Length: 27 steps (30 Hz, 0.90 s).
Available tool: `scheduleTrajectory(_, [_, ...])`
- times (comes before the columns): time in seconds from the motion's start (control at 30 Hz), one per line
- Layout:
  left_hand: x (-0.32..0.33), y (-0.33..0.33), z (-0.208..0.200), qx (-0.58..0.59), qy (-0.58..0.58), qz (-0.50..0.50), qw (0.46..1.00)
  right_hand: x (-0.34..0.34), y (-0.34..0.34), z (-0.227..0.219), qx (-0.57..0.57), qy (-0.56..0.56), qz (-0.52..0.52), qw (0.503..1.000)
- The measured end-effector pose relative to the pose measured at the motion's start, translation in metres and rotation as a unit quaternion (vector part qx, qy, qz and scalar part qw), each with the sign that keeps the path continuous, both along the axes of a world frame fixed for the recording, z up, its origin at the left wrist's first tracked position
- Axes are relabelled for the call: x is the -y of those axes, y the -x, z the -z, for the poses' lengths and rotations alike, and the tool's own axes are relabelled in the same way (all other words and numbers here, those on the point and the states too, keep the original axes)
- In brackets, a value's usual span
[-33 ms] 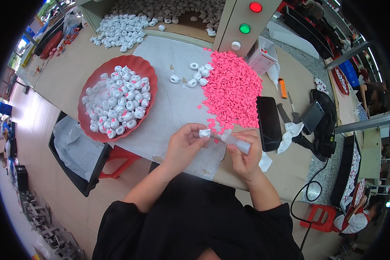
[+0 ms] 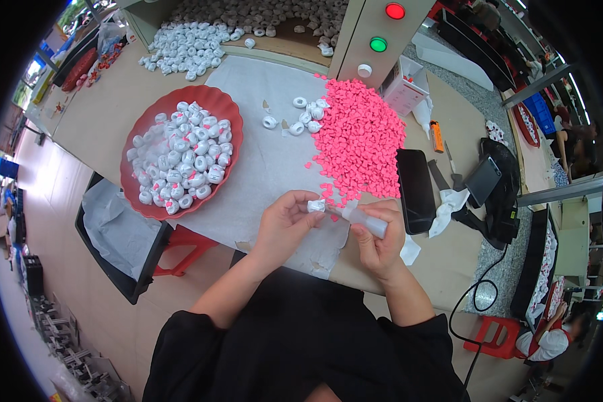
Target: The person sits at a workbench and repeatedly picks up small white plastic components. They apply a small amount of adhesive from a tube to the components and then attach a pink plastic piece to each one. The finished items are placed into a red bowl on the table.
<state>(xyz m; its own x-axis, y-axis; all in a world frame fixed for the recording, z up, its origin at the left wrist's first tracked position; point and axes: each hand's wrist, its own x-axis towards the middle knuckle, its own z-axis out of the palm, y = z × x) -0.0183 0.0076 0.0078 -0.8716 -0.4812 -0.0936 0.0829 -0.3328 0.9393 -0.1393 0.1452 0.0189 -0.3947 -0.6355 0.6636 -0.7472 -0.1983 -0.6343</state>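
Between the thumb and fingers of my left hand (image 2: 288, 224) is a small white rounded piece (image 2: 316, 206). My right hand (image 2: 383, 238) grips a translucent squeeze bottle (image 2: 368, 222), its thin tip pointing left at the piece; I cannot tell whether they touch. Just beyond my hands spreads a heap of small pink pieces (image 2: 358, 137), with a few strays near the bottle tip. Several white ring-like pieces (image 2: 297, 128) lie left of the heap. A red scalloped bowl (image 2: 236, 144) on the left holds many white pieces, some with pink bits on them.
A black phone (image 2: 415, 191), an orange lighter (image 2: 437, 137) and a white box (image 2: 405, 87) stand or lie to the right. White pieces (image 2: 187, 50) are piled at the back left. A black tray (image 2: 137, 285) is below the table's left edge. A person (image 2: 549, 342) sits far right.
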Motion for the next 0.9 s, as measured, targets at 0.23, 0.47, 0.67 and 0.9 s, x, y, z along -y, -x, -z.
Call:
scheduleTrajectory(0.23, [0.0003,0.0003,0.0006,-0.014,-0.005,-0.003,1.0,-0.0015,0.0004,-0.0003,0.019,-0.006,0.01,1.0])
scheduleTrajectory(0.47, [0.0005,-0.0005,0.0021,-0.008,0.007,-0.005,1.0,-0.0023,0.0009,-0.0003,0.031,-0.009,0.009,0.999])
scheduleTrajectory(0.67, [0.0005,0.0,0.0041,-0.001,0.019,-0.011,1.0,-0.0033,0.0,-0.0003,0.042,-0.014,0.011,0.999])
scheduleTrajectory(0.9, [0.0004,-0.0003,0.0044,0.006,0.018,0.002,1.0,-0.0028,-0.0001,-0.0006,0.048,-0.018,-0.006,0.999])
